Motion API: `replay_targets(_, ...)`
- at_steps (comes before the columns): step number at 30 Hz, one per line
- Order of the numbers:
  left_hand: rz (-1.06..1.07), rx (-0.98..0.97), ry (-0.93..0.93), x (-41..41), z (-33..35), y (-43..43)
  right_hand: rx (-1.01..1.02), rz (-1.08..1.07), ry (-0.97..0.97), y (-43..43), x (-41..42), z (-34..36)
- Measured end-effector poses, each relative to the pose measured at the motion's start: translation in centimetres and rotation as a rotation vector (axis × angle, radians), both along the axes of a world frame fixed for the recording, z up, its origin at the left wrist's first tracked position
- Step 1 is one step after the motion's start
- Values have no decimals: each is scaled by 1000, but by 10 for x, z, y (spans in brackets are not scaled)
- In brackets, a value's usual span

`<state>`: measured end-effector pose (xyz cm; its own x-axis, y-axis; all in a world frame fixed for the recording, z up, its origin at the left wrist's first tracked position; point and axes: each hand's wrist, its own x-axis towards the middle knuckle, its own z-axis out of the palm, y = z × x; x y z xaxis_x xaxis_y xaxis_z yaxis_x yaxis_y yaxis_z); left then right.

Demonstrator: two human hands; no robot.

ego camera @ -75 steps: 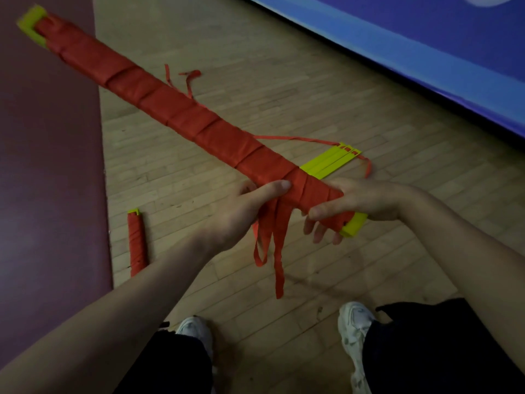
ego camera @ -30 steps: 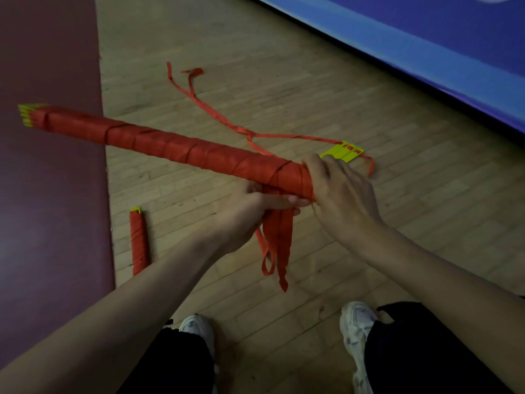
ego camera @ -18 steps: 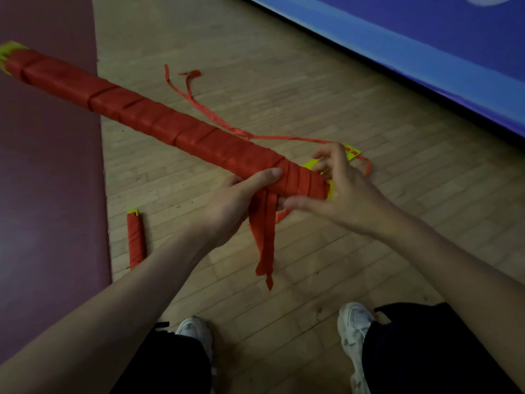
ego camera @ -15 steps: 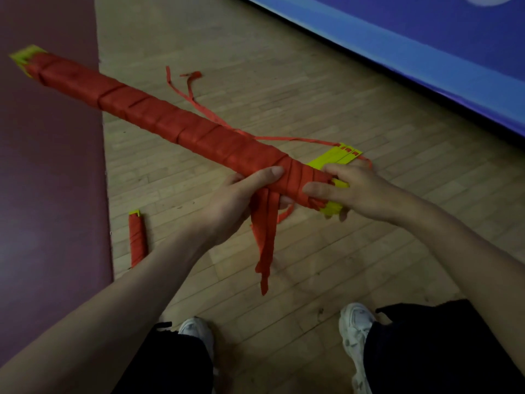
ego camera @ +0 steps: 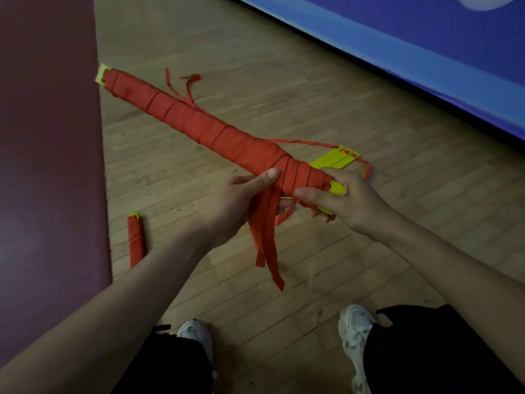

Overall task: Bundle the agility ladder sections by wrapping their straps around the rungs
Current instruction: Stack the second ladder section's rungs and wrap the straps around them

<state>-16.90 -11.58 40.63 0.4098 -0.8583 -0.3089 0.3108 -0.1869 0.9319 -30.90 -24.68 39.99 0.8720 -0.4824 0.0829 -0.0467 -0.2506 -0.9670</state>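
I hold a long bundle of yellow ladder rungs (ego camera: 199, 125) wound in red strap, slanting from upper left to the middle. My left hand (ego camera: 238, 203) grips it from below, thumb laid on the wraps, with loose strap ends (ego camera: 267, 237) hanging beneath. My right hand (ego camera: 341, 199) grips the near yellow end (ego camera: 336, 186). Another stack of yellow rungs (ego camera: 335, 159) lies on the floor behind, its red strap (ego camera: 184, 86) trailing away to the upper left.
A smaller wrapped red bundle (ego camera: 135, 238) lies on the wooden floor (ego camera: 284, 81) at left, beside a dark maroon mat (ego camera: 48, 166). A blue padded wall (ego camera: 426, 52) runs along the upper right. My white shoes (ego camera: 355, 331) stand below.
The bundle's far end has swung lower and toward the right. My right hand has slid along to the yellow end, and the hanging strap ends have swayed.
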Motion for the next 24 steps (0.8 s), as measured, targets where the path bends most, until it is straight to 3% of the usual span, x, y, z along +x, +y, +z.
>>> replay_targets(8, 44, 82, -169, -5, 1, 0, -502, -224, 98, 3, 5, -11)
replay_targets(11, 13, 84, -142, -4, 3, 2, -656, -265, 128, 1, 6, -11)
replay_targets(19, -50, 63, 50, -2, 4, 0, -1171, -348, -47, -4, 3, -15)
replay_targets(24, 17, -20, 65, -8, 7, 0, -1328, -311, -84, -6, 7, -20)
